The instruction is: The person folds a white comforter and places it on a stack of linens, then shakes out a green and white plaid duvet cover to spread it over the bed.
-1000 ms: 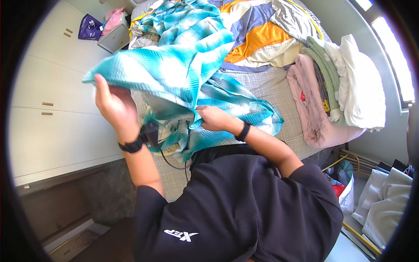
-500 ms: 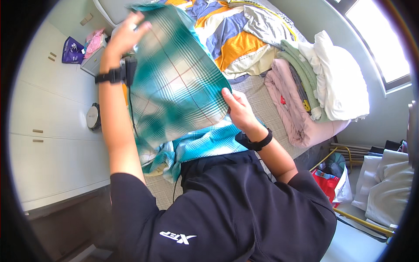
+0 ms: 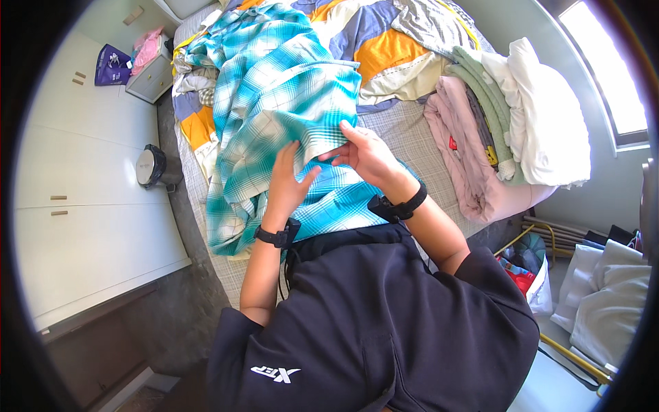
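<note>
Nearest the camera is the person's dark top, with both forearms rising from it toward 12 o'clock, each with a black band at the wrist. The left hand (image 3: pixel 285 184) lies flat and open, fingers spread wide, palm pressed on the teal plaid shirt (image 3: pixel 274 110). Just beside it at 3 o'clock, the right hand (image 3: pixel 367 154) is narrowed to a pinch, thumb and fingers closed on a folded edge of the same shirt.

The shirt is spread over the bed (image 3: pixel 412 137), running from the person's waist up toward 12 o'clock, rumpled along its left side. Beyond it, at 12 to 1 o'clock, lies a patchwork quilt (image 3: pixel 384 51) in orange, blue and cream. At 3 o'clock from the hands sits a stack of folded clothes (image 3: pixel 480 137), pink, green and white, well apart from the shirt.

On the floor at 9 o'clock stands a small round appliance (image 3: pixel 149 167) against white cabinets (image 3: pixel 89 226). Farther, at 11 o'clock, is a small nightstand (image 3: pixel 152 75) with a purple bag (image 3: pixel 110 66) beside it.
</note>
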Motion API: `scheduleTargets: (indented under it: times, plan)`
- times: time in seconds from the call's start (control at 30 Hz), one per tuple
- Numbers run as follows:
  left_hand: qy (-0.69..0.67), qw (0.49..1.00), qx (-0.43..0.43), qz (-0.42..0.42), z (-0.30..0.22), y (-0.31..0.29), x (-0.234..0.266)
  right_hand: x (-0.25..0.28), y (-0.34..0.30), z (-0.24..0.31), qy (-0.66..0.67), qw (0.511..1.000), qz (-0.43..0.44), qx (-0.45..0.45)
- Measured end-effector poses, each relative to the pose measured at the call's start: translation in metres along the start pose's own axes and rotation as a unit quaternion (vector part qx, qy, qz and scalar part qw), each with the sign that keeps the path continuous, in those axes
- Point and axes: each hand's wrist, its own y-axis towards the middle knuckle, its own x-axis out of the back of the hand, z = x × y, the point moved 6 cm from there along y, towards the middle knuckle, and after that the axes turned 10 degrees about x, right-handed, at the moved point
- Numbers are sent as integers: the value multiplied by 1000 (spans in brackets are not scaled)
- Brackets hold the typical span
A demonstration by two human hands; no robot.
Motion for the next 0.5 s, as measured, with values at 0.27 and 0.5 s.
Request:
scheduleTargets:
  times: [0.27,0.5]
  plan:
    - [-156,965,20,-210,-8,37,96,-25,23,64,-377,918,80,95]
    - [-190,968,-35,-160,-64,58,129,-10,59,86,-454,857,51,239]
